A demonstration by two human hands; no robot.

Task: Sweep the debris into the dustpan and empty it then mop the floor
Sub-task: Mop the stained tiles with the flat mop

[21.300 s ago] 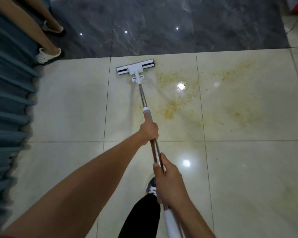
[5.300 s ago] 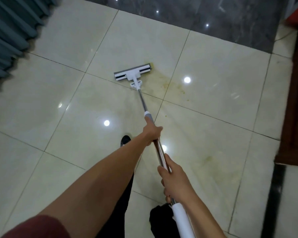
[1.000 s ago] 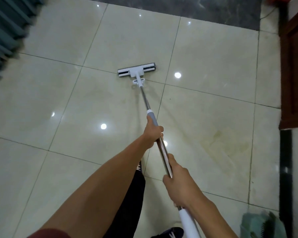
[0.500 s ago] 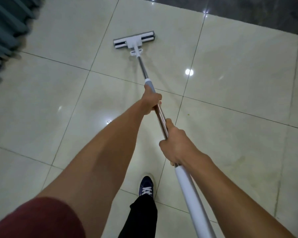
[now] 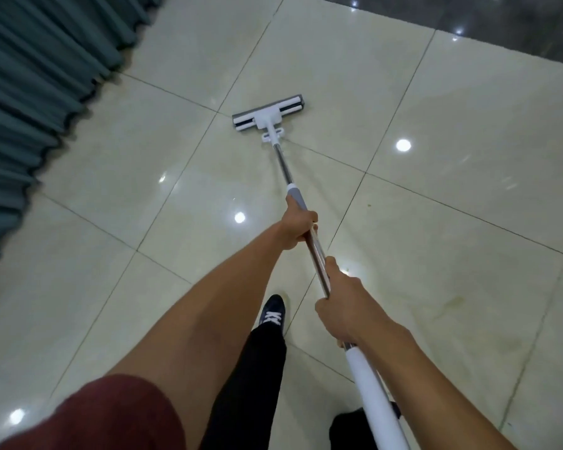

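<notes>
Change: mop head (image 5: 268,114) now lies nearer the curtain than half a second ago, where a floor joint crosses; the yellow smear seen much earlier on the tiles is nearly gone, leaving faint traces.
Mop head: flat white bar with dark strips and a grey end, lying across the stroke at 12 o'clock from the person, pad down on the floor (image 5: 468,141).
Mop handle (image 5: 306,219): bare metal shaft rising from the head toward 5 o'clock, grey collar midway, white sleeve at the near end; it slopes low, which likely keeps the pad flat while reaching far.
Left hand (image 5: 298,224): curled round the shaft just below the grey collar, arm stretched out; probably the guiding grip.
Right hand (image 5: 345,303): wrapped round the shaft just above the white sleeve, thumb along the metal; probably the driving grip.
Spacing of hands: apart along the shaft, giving leverage for push and pull.
Stage: mopping, judged well along; no dustpan in view.
Floor: glossy cream tiles with grey joints and lamp reflections; pale yellowish stain (image 5: 452,303) at 3 o'clock from the right hand.
Shoe (image 5: 273,311): dark, white laces, beneath the arms.
Curtain (image 5: 30,108): teal folds at 10 o'clock.
Dark tiles (image 5: 517,27): at 1 o'clock.
</notes>
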